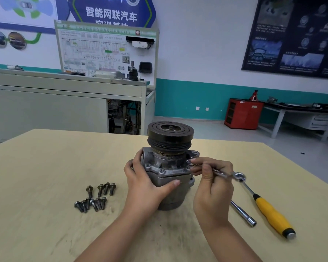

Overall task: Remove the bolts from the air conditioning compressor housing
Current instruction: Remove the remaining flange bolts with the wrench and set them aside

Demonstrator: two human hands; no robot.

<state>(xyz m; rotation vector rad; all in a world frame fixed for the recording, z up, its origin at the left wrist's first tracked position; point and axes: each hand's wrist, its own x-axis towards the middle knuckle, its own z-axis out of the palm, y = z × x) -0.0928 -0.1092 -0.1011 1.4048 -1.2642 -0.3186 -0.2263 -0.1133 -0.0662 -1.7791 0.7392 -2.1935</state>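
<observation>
My left hand (146, 184) steadies the compressor housing (169, 178) mid-worktop; my right hand (212, 178) pinches a wrench (219, 173) on a flange bolt (188, 161). About ten removed bolts (95, 197) lie left; more remain.

Compressor (167, 167): grey cast-metal housing, soiled, stood upright on the surface with its black grooved pulley (169, 135) uppermost. Two bolt heads (161, 171) sat in the front flange. Loose bolts (95, 197): about ten, dark, with flanged hex heads, lay in two rough rows on the surface, left of the compressor and apart from it.
</observation>
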